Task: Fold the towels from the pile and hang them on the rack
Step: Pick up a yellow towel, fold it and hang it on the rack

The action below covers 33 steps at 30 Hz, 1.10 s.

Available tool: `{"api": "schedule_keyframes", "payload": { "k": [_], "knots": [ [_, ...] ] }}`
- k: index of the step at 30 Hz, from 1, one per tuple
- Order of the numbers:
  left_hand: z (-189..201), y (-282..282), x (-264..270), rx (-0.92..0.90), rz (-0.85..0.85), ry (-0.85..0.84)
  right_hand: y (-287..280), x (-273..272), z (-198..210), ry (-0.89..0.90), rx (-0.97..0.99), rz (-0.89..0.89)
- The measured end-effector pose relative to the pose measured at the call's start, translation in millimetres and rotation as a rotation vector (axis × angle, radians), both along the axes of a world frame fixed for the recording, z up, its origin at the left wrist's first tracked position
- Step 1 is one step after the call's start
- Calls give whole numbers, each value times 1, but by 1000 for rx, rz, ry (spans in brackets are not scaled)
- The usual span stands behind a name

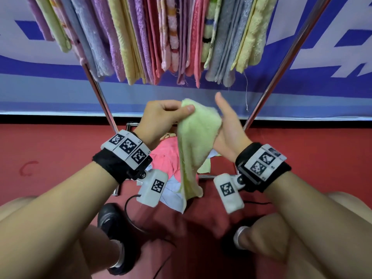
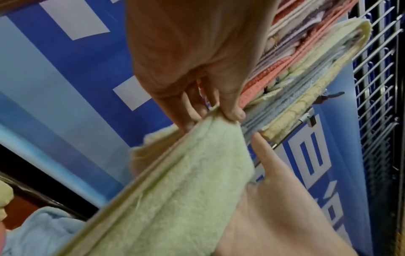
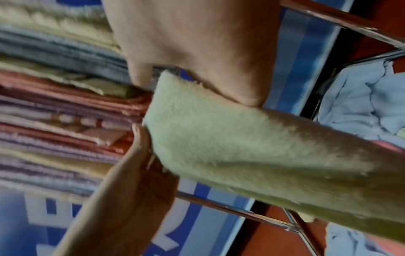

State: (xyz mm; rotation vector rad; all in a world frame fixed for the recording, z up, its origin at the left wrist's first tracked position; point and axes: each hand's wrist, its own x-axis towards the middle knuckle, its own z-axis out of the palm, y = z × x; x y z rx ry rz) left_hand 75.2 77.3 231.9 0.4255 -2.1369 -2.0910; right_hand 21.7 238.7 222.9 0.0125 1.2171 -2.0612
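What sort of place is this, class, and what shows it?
Probably a staged indoor work area rather than a home: a printed blue banner as backdrop, red floor, and a metal rack crowded with hung towels.

Floor [image 1: 60,154]: red, matte — one faint curved red mark at left. Back wall: banner [image 1: 322,81] in blue and white, large white block shapes, lighter blue band along its lower edge. Black baseboard strip [image 1: 50,118] between banner and floor. Wire grid panel [image 2: 377,86] at far right. Lighting even.
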Motion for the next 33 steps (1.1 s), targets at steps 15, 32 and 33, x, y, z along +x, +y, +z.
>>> {"api": "schedule_keyframes", "payload": {
  "k": [15, 32, 33],
  "knots": [
    [-22, -9, 2, -142, 155, -66, -13, 0, -14, 307, 138, -206],
    [-17, 2, -3, -190, -63, -37, 3, -15, 3, 172, 9, -254],
    [-17, 3, -2, -213, -26, -6, 4, -18, 4, 183, 13, -268]
  ]
}}
